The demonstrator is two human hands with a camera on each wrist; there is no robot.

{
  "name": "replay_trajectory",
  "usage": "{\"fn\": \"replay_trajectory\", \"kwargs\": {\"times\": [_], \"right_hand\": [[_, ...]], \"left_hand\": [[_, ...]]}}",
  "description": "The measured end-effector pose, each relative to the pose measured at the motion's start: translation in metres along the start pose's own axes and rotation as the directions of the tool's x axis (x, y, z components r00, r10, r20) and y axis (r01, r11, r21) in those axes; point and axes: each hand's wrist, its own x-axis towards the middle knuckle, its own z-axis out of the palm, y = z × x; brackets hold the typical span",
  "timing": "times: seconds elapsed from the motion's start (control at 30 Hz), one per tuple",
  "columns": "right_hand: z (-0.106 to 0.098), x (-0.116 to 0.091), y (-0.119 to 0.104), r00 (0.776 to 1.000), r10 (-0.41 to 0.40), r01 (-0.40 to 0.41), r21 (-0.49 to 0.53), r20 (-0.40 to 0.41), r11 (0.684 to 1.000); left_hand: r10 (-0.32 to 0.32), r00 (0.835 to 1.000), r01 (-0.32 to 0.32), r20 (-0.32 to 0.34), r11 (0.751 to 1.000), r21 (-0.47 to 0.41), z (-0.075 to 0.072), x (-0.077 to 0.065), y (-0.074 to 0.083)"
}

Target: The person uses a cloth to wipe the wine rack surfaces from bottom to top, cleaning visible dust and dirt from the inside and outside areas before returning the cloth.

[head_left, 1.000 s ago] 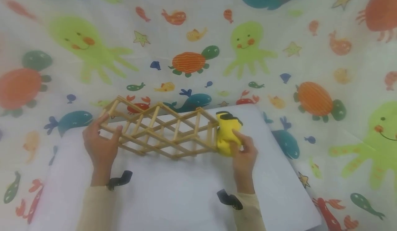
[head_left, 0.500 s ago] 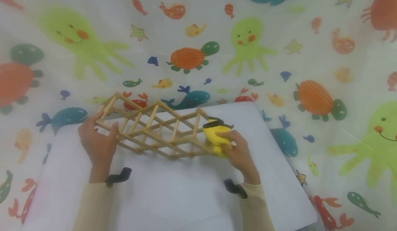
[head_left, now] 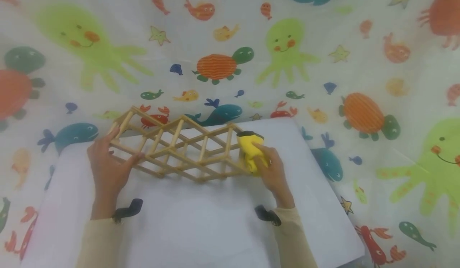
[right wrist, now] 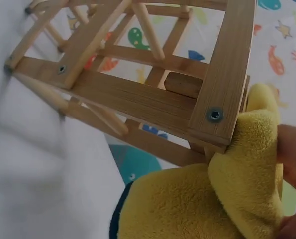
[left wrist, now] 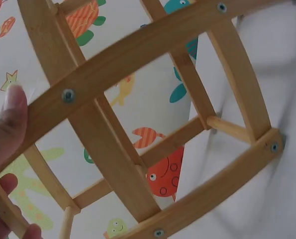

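A folding wooden lattice rack (head_left: pixel 201 162) of crossed slats, dowels and screws stretches between both hands in the head view. My left hand (head_left: pixel 109 164) grips its left end; in the left wrist view the thumb (left wrist: pixel 16 109) lies along a slat and fingertips show behind it. My right hand (head_left: pixel 271 170) holds a bunched yellow cloth (head_left: pixel 251 150) with a dark edge against the rack's right end. In the right wrist view the fuzzy cloth (right wrist: pixel 249 164) folds around the end slat, right beside a screw (right wrist: pixel 215 115).
Beneath the rack lies a white tabletop (head_left: pixel 201 228). A white curtain (head_left: pixel 309 80) printed with sea animals hangs behind and around it. Black straps (head_left: pixel 129 210) with loose ends circle both wrists.
My right hand has moved left with the cloth, now bunched tighter on the rack's end. The left thumb has come down onto the slat. The head view has shifted slightly.
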Motion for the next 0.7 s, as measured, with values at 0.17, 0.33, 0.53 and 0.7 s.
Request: {"fn": "replay_trajectory", "kwargs": {"times": [0.17,0.33,0.53,0.7], "right_hand": [[-0.01,0.006,-0.003,0.991,-0.078,0.084,-0.052,0.11,0.995],[-0.028,0.011,-0.004,0.986,-0.101,0.102,0.005,0.129,0.995],[-0.022,0.018,-0.005,0.985,-0.141,0.144,0.021,-0.098,0.989],[-0.016,0.024,-0.009,0.959,-0.236,0.254,-0.107,0.158,0.961]], "left_hand": [[0.009,0.999,-0.009,-0.043,1.0,0.0,0.0,0.0,0.004],[-0.007,1.0,0.007,-0.025,1.0,-0.001,-0.001,0.002,0.007],[0.001,1.0,-0.001,-0.013,1.0,-0.014,0.0,0.003,0.009],[-0.012,0.999,0.012,-0.034,1.0,-0.003,-0.001,0.002,0.01]]}}
